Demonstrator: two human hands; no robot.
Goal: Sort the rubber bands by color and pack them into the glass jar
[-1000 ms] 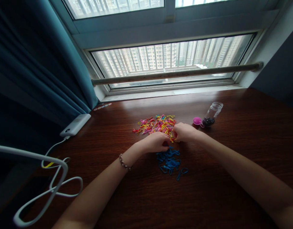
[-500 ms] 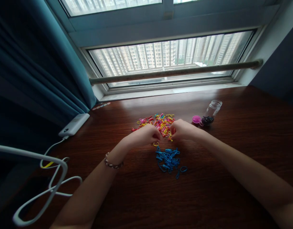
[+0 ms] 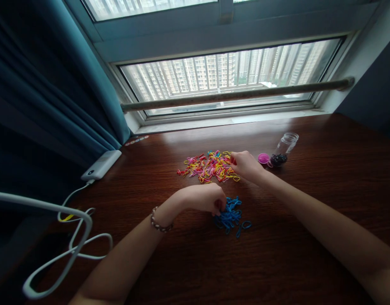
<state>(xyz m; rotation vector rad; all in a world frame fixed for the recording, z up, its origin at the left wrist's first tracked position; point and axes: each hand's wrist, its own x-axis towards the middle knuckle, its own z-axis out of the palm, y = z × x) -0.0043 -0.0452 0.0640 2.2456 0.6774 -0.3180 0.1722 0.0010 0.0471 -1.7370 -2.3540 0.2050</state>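
A heap of small mixed-colour rubber bands (image 3: 207,166), pink, yellow and orange, lies on the dark wooden table (image 3: 277,254). Closer to me sits a separate pile of blue rubber bands (image 3: 230,216). My left hand (image 3: 203,198), with a beaded bracelet on its wrist, is curled with its fingertips down on the left edge of the blue pile. My right hand (image 3: 244,165) is pinched at the right edge of the mixed heap; what it pinches is too small to name.
A small clear jar (image 3: 283,149) holding dark bands lies tilted beside its pink lid (image 3: 263,158), just right of my right hand. A white power bank (image 3: 101,164) and looping white cable (image 3: 68,250) sit at the left by a teal curtain (image 3: 55,84). Behind is a window sill.
My left hand has dropped back from the mixed heap to the blue pile. My right hand has moved up to the heap's right edge.
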